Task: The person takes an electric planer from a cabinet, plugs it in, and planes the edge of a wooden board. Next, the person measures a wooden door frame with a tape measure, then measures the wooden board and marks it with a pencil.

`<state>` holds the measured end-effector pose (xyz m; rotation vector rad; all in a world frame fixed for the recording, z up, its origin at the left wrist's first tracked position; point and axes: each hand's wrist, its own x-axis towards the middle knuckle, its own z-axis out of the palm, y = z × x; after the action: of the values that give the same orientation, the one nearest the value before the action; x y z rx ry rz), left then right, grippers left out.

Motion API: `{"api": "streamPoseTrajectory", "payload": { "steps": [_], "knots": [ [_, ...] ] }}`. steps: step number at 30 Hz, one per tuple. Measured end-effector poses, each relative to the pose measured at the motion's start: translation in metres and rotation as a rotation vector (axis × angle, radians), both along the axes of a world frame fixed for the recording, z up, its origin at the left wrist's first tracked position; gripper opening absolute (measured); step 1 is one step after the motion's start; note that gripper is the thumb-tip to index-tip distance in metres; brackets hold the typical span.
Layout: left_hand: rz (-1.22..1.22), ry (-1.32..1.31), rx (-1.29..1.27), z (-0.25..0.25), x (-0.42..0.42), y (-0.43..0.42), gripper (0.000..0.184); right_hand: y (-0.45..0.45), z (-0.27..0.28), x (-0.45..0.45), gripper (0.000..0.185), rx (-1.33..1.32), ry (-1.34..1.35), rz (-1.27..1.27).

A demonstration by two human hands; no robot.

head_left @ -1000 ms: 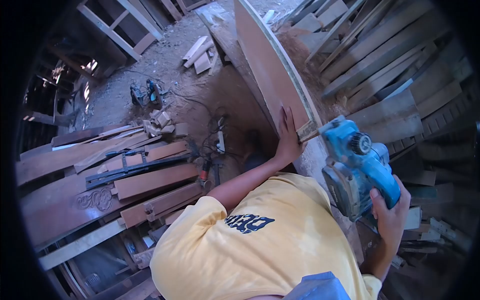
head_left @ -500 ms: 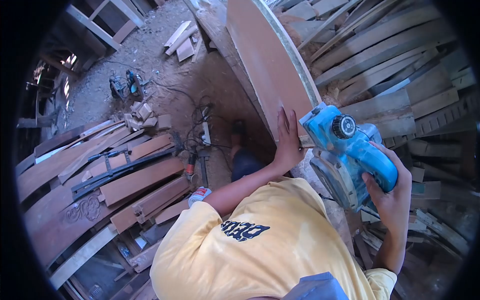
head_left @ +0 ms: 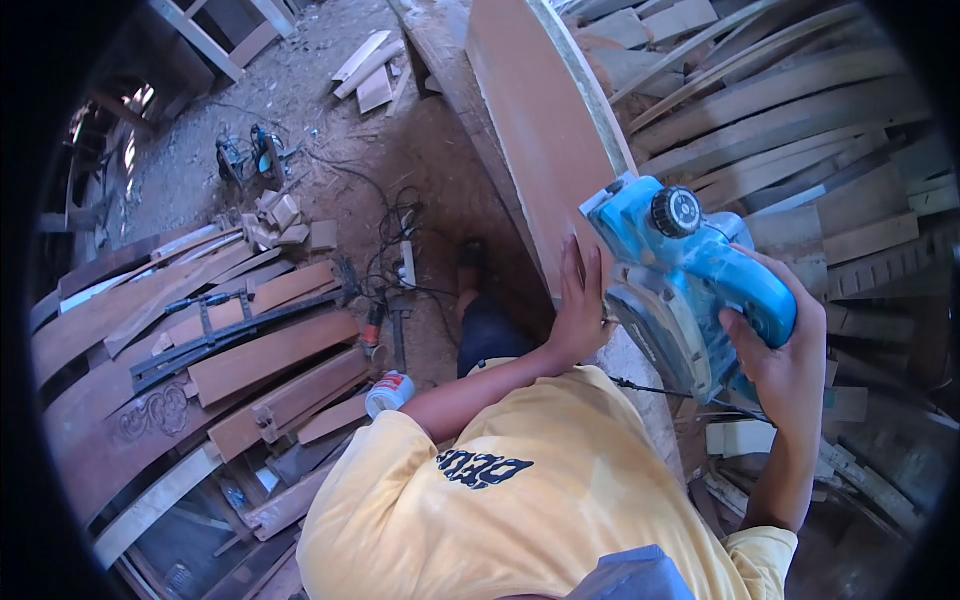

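My right hand (head_left: 785, 335) is wrapped round the rear handle of a blue electric planer (head_left: 690, 270) with a black knob on top. The planer's front end overlaps the near right end of a long brown board (head_left: 540, 130), which has a pale, curved right edge. Whether its sole touches that edge cannot be seen. My left hand (head_left: 580, 315) lies against the board's near end, fingers stretched out, just left of the planer. The board rests on a wooden bench (head_left: 455, 75).
Curved planks (head_left: 780, 130) are piled on the right. On the left lie stacked boards (head_left: 270, 360), a clamp (head_left: 220, 335) and a white can (head_left: 388, 395). Cables (head_left: 395, 215), a grinder (head_left: 374, 325) and another blue power tool (head_left: 265, 150) are on the dirt floor.
The planer in my right hand has moved forward and slightly left, further over the board's near end. My left hand stays at that end. The view has shifted slightly.
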<state>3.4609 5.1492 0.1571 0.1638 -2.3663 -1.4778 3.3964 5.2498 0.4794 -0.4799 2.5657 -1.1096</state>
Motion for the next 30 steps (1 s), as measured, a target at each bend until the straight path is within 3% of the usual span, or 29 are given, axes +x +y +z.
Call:
{"api": "streamPoseTrajectory", "payload": {
  "steps": [9, 14, 16, 22, 24, 30],
  "knots": [
    [-0.069, -0.052, 0.024, 0.007, 0.006, -0.008, 0.12, -0.056, -0.004, -0.054, 0.04, 0.002, 0.058, 0.044],
    [-0.039, -0.007, -0.013, -0.004, 0.007, -0.007, 0.123, -0.098, 0.003, -0.083, 0.036, 0.046, -0.022, 0.024],
    [-0.019, 0.031, -0.039, -0.006, 0.007, -0.006, 0.125, -0.113, -0.003, -0.096, 0.033, -0.052, 0.031, 0.043],
    [-0.024, 0.041, 0.066, -0.012, 0.009, -0.004, 0.13, -0.155, -0.008, -0.145, 0.026, -0.032, 0.05, 0.116],
    [-0.009, 0.096, 0.104, -0.018, 0.009, -0.002, 0.122, -0.168, -0.011, -0.162, 0.025, -0.027, 0.061, 0.131],
    [-0.049, 0.044, 0.17, -0.016, 0.012, -0.006, 0.121, -0.215, -0.015, -0.207, 0.015, -0.041, 0.083, 0.19]
  ]
}}
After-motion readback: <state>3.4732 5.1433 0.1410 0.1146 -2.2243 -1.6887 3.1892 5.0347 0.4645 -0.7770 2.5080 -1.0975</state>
